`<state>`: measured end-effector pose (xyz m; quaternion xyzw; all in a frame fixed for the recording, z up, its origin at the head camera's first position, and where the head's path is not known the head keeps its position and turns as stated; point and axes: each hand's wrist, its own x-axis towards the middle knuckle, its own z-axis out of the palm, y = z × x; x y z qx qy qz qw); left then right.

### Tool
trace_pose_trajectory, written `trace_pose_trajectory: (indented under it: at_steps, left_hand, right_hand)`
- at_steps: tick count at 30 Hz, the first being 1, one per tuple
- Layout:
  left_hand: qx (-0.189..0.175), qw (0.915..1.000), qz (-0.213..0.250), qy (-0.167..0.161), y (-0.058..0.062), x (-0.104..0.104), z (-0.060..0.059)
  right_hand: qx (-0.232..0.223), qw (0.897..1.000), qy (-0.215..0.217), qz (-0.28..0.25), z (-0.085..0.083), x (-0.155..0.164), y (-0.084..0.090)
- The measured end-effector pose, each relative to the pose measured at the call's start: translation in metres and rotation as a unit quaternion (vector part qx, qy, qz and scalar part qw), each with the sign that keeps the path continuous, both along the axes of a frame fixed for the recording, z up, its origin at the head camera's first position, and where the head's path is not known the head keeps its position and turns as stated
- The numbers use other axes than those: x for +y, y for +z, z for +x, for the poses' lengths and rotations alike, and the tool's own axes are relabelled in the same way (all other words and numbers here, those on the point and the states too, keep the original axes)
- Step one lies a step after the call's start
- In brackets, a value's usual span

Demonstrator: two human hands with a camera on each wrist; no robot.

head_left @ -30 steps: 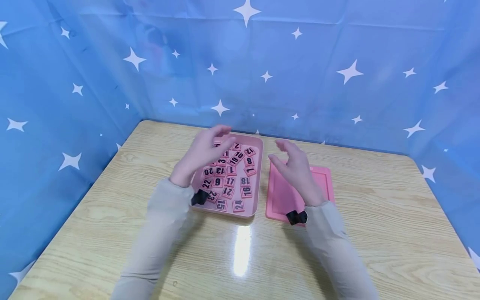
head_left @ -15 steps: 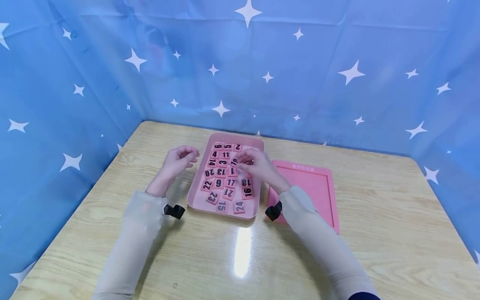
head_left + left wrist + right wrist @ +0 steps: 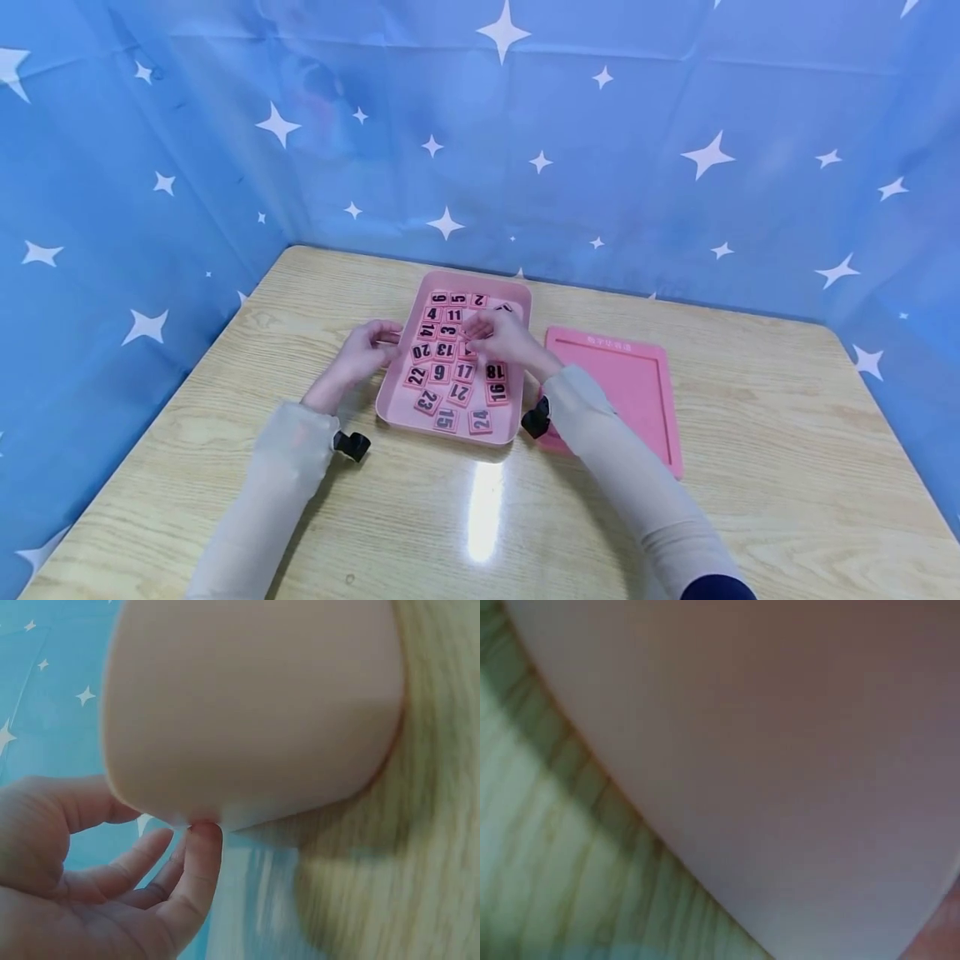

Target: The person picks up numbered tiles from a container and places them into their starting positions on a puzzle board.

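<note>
A shallow pink tray (image 3: 491, 429) holds several square pink tiles with black numbers. My left hand (image 3: 360, 358) is at its left wall. In the left wrist view, the thumb (image 3: 90, 801) reaches over the rim and a fingertip (image 3: 202, 836) presses the outer wall. My right hand (image 3: 502, 337) reaches over the right rim, its fingers bent down among the tiles beside the 3 tile (image 3: 447, 331). The hand covers some tiles there, and I cannot tell whether it holds one. The right wrist view is filled by the pink outer wall (image 3: 765, 765) of the tray, close up.
A flat pink frame (image 3: 630, 383) with a raised border and pale lettering lies right of the tray, partly under my right forearm. The wood-grain table (image 3: 420, 517) meets a blue star-patterned curtain (image 3: 600, 167) at the back and sides. Black straps circle both wrists.
My left hand went from over the tiles out past the left side, then came to the tray's wall. My right hand moved left from the pink frame to the tiles and stays low there.
</note>
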<state>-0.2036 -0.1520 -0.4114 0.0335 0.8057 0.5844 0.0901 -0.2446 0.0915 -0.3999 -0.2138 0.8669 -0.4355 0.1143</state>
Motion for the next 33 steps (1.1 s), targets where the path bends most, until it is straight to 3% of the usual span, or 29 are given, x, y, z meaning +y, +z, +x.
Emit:
trace_pose_trajectory:
  at_steps: [16,27,33]
  left_hand:
    - [0.004,0.9997,-0.023,0.005,-0.0053,-0.0014,0.002]
    - [0.007,0.9997,-0.023,0.002,-0.007,-0.0025,0.0023]
    - [0.006,0.9997,-0.023,0.003,-0.0071,-0.0024,0.0013]
  right_hand:
    - [-0.007,0.999,-0.012,0.038,-0.002,-0.0013,-0.0091]
    - [0.035,0.997,-0.005,0.068,-0.0002,-0.0021,-0.0088]
    - [0.018,0.994,-0.002,0.105,0.0007,-0.0026,-0.0056]
